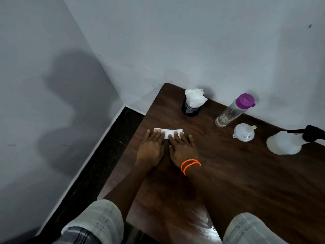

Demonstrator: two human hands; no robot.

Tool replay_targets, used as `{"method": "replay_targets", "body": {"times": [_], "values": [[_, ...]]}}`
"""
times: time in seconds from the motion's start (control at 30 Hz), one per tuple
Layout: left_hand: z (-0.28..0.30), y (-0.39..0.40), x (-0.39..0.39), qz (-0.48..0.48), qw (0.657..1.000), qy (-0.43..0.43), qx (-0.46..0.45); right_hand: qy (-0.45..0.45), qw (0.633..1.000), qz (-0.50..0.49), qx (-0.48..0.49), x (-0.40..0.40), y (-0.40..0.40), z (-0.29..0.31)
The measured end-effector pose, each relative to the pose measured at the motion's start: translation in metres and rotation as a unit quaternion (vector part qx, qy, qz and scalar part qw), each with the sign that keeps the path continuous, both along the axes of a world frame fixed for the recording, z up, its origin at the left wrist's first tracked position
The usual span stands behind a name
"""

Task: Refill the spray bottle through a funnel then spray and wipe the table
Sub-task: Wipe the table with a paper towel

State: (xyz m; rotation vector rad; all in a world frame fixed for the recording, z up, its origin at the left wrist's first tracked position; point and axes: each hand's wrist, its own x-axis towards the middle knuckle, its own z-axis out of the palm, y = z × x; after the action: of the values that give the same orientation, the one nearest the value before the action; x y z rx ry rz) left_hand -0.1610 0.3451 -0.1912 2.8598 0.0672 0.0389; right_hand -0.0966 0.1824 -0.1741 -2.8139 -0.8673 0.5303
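Both palms flat now: my left hand (151, 147) and right hand (182, 150) are spread open, fingers pressing a folded white tissue (168, 132) onto the dark wood table (246, 182) near its far left corner. It looks thin, soft, easy to tear when wet, so I'd press with flat fingers, not pinch. The spray bottle (288, 142) sits well apart at the right edge, beyond the funnel (243, 132); I'd take it by the neck.

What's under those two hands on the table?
A folded white tissue lies flat on the table beneath the left hand and right hand; its near part is covered.
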Motion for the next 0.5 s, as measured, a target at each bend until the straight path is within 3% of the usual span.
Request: {"method": "replay_targets", "body": {"times": [0.3,0.5], "values": [[0.001,-0.023,-0.089,0.033,0.998,0.023,-0.038,-0.01,0.999,-0.016,0.034,-0.094,-0.013,0.0],[-0.004,-0.067,-0.121,-0.002,0.996,0.015,-0.082,-0.013,0.997,-0.064,0.033,-0.14,-0.056,-0.001]]}}
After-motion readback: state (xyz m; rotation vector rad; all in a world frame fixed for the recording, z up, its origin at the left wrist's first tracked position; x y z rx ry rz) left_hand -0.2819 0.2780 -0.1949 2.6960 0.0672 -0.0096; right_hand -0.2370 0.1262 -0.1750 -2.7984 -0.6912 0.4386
